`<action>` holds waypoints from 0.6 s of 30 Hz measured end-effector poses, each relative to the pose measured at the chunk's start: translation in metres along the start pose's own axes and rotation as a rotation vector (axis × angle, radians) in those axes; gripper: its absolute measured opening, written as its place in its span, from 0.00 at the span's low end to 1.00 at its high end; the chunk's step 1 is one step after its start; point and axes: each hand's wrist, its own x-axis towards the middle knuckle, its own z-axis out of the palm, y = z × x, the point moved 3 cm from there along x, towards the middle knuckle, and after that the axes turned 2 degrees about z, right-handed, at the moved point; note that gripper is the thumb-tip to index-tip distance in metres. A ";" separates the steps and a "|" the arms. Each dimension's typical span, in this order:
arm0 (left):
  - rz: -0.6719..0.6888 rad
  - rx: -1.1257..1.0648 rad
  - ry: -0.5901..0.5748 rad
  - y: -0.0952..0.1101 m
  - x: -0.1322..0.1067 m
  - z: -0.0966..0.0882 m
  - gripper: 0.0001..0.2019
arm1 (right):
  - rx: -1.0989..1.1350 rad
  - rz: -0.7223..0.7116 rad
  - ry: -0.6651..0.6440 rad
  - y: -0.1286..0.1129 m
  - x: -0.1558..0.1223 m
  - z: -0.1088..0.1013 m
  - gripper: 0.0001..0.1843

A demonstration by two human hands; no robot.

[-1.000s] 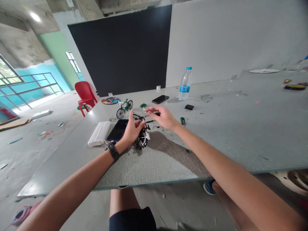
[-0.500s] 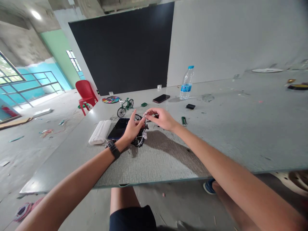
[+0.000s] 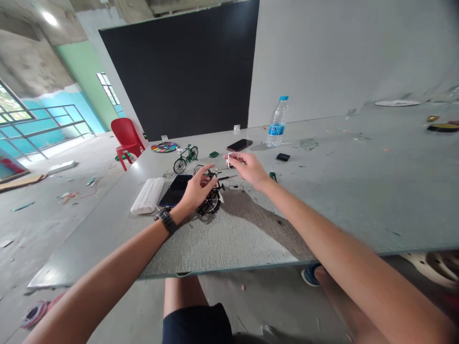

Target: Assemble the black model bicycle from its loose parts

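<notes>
My left hand (image 3: 200, 188) is closed around the frame of a small black model bicycle (image 3: 211, 203), which stands on the table with part of its frame hidden behind my fingers. To the right and slightly farther back, my right hand (image 3: 249, 168) pinches a small silvery-white bent part (image 3: 230, 159), apart from the bicycle. A thin dark screwdriver-like tool (image 3: 227, 177) lies between the two hands. Beyond my left hand a green model bicycle (image 3: 185, 156) stands upright.
Left of the bicycle lie a white box-like object (image 3: 147, 196) and a dark tablet-like slab (image 3: 175, 190). Farther back are a phone (image 3: 240, 145), a water bottle (image 3: 277, 125), a green piece (image 3: 214, 154) and a black piece (image 3: 283, 157). The table's front edge (image 3: 229, 272) is near my legs.
My right hand has moved away from the black bicycle, to the right and back, carrying the silvery-white part. The bicycle has turned slightly, and my left index finger has lifted somewhat.
</notes>
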 end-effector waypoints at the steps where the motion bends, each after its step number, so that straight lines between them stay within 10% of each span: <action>1: 0.021 0.085 -0.010 0.000 0.000 -0.001 0.22 | -0.010 0.000 -0.021 0.001 0.000 0.002 0.16; 18: 0.080 0.703 0.028 0.021 -0.012 -0.006 0.17 | -0.154 -0.021 -0.238 -0.003 -0.007 0.016 0.14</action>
